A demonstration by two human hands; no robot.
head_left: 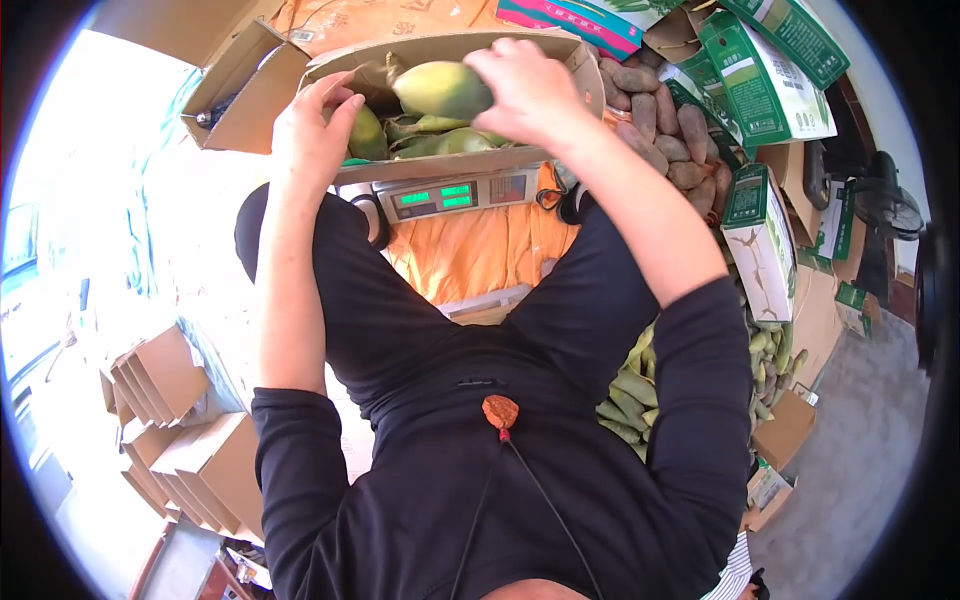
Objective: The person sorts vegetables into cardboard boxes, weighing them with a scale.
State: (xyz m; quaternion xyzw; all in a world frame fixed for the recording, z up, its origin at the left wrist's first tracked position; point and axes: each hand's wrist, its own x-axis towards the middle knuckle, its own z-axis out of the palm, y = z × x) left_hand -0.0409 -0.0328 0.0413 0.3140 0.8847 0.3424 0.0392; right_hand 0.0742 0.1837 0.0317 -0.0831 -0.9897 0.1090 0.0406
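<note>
My right hand (530, 90) is closed around the thick end of an ear of corn (440, 88) in its green husk, lifted above an open cardboard box (430, 165). The corn is slightly blurred, and its thin stalk points left. More husked ears (450, 143) lie inside the box. At the box's left end my left hand (312, 125) hangs over the wall, fingers curved and apart, close to another green ear (368, 135). Under the box is a scale (460, 194) with lit green digits.
Reddish-brown tubers (680, 130) are heaped right of the box, beside green-and-white printed cartons (765, 80). Further husked ears (630, 400) lie by my right leg. Folded cardboard boxes (200, 460) stand lower left. Orange sheeting (460, 255) covers the floor between my legs.
</note>
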